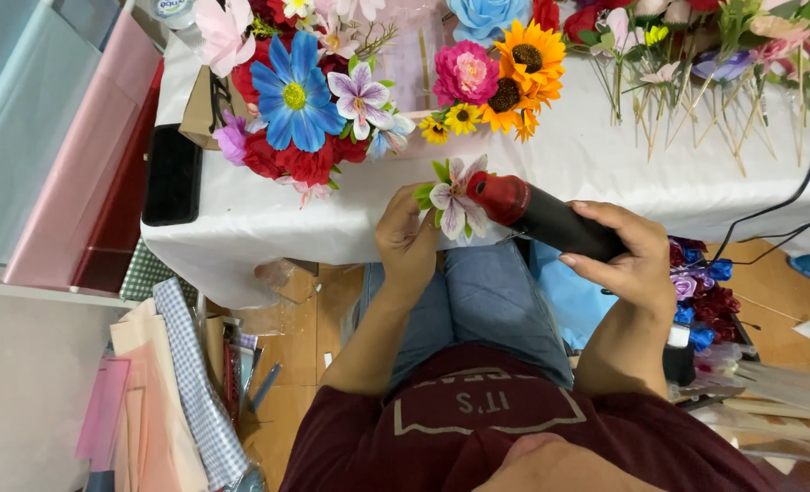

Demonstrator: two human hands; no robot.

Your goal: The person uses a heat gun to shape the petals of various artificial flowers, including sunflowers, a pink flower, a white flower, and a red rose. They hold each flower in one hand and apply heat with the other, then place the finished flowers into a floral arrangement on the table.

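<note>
My left hand [407,239] pinches a small white and purple artificial lily [454,202] with green leaves, just in front of the table's edge. My right hand [625,260] grips a black tool with a red nozzle [532,214], like a heat gun or glue gun. Its red tip points left and sits right against the lily. A black cord [792,205] runs from the tool's side across the white tablecloth. Both hands hover above my lap in blue jeans.
The white-covered table [268,219] bears a bouquet with a big blue flower [295,96], sunflowers [523,73], flowers on sticks [696,82] and a black phone [172,175]. Wrapping paper sheets [163,383] lie at the left on the floor; more flowers [701,301] sit at the right.
</note>
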